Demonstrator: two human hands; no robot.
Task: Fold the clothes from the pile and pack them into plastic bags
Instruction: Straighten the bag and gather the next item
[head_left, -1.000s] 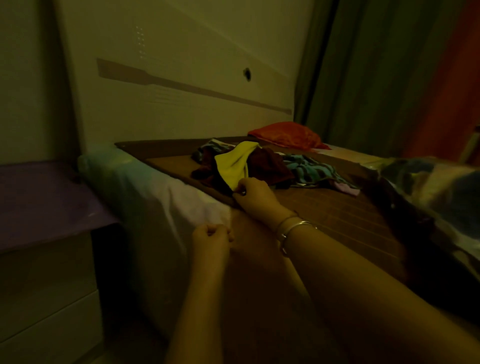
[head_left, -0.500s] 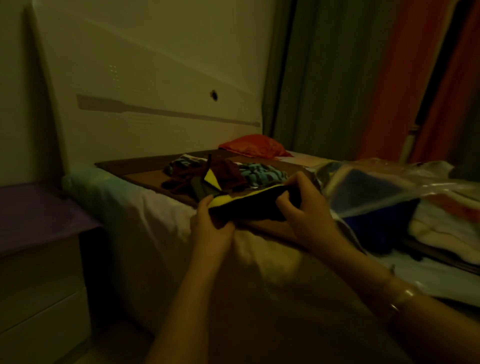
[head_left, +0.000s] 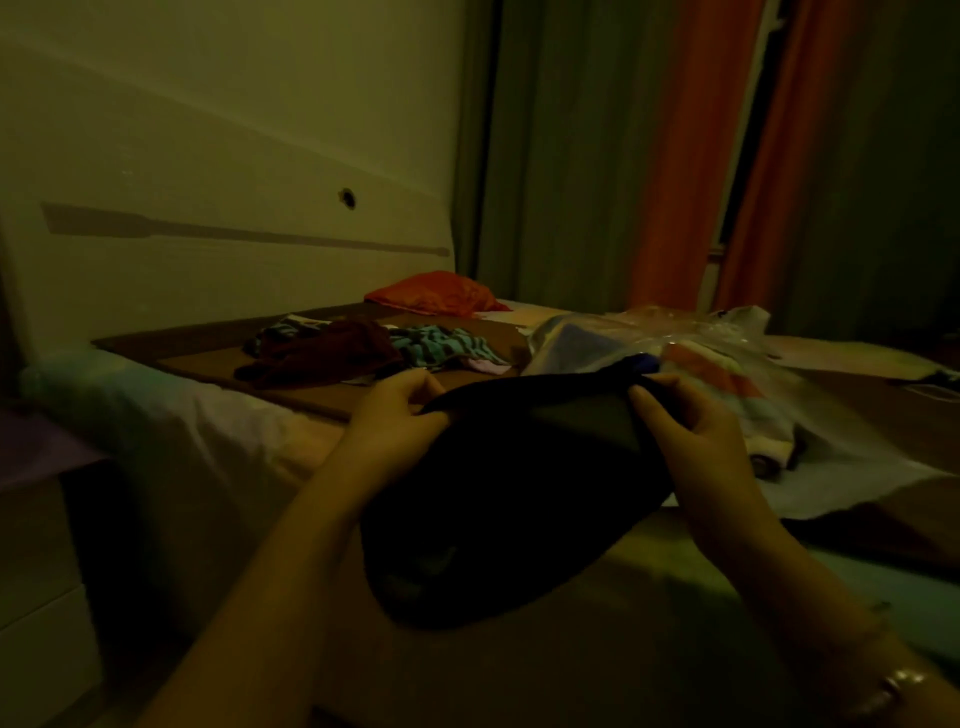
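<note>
A: How many things on the bed (head_left: 519, 649)?
B: One dark garment (head_left: 498, 499) held up in front. One pile (head_left: 374, 348) of loose clothes farther back — I make out a maroon piece (head_left: 322, 353) and a striped teal one (head_left: 441, 348), and more under them that I cannot count. One red cushion (head_left: 436, 293) behind the pile, near the headboard (head_left: 208, 156). One clear plastic bag (head_left: 675, 353) to the right, with folded clothes inside; their number is unclear.

A: And the hands?
B: Two. The left hand (head_left: 395, 421) pinches the garment's upper edge at its left end, thumb on top, fingers curled under. The right hand (head_left: 691, 436) grips the same edge at the right end, thumb over the cloth, just in front of the bag.

A: So where is the garment?
B: In the air between both hands, above the near edge of the bed — top edge stretched, the rest sagging down in a dark curve. It is well apart from the pile.

A: Anything on the wrists?
B: One bangle (head_left: 898, 686) on the right wrist.
</note>
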